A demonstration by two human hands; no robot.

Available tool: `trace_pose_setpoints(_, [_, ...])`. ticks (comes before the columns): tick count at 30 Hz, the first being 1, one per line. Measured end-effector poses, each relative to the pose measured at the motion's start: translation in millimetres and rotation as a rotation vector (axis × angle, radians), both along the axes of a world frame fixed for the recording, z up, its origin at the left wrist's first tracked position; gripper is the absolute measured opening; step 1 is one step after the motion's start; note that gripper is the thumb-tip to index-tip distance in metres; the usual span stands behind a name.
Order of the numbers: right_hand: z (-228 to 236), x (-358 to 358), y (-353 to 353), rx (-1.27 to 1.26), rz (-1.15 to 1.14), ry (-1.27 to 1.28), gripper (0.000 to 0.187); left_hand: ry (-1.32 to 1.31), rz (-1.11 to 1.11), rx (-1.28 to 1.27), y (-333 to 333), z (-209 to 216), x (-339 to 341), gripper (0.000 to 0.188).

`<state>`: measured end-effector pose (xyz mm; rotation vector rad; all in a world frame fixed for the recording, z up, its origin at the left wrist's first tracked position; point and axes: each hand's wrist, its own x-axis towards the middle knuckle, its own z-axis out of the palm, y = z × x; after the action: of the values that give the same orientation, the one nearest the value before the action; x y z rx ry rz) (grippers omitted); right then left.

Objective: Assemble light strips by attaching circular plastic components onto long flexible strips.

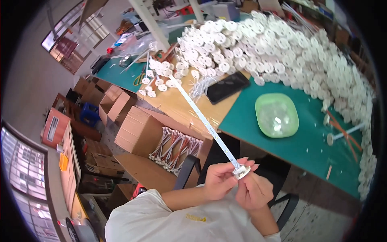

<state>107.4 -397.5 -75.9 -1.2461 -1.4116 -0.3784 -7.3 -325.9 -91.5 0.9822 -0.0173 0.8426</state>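
Left hand (219,181): fingertips closed on the round white end cap (242,172) at the foot of the white LED strip (207,126)
Right hand (256,190): fingers pinched the cap's lower right side
Strip slanted away up-left; could not tell whether its far tip touched the cluster of white discs (164,72)
Judged risk: gripped at one end only, it might kink near the cap if the hands twisted unevenly
A sideways swing might snag the loose white wires (198,87) beside the black smartphone (228,87)
Farther out, the heap of white discs (262,46) might slide if bumped
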Motion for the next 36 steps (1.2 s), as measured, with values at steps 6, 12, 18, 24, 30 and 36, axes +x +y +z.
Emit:
trace_pose_setpoints(6, [12, 13, 15, -0.101, 0.124, 0.151, 0.017, 0.762, 0.860, 0.585, 137, 55, -51, 0.039])
trace_pose_setpoints(12, [-10, 47, -2, -0.204, -0.015, -0.001, 0.013, 1.312, 1.060, 1.346, 373, 116, -113, 0.026])
trace_pose_setpoints(18, [-25, 45, -19, -0.375, -0.087, -0.016, 0.014, 1.820, 0.912, 1.824, 517, 85, -128, 0.017])
trace_pose_setpoints(24, [-4, 99, -28, -0.319, -0.383, 0.014, 0.012, 1.971, 0.990, 1.595, 472, 114, -72, 0.037])
trace_pose_setpoints(30, [24, 204, -38, -0.436, -1.057, 0.058, 0.031, 1.035, 1.219, 1.559, 348, 93, -38, 0.047])
trace_pose_setpoints(36, [34, 230, -20, -0.450, -1.123, -0.150, 0.037, 0.601, 0.867, 1.083, 154, 26, -32, 0.029])
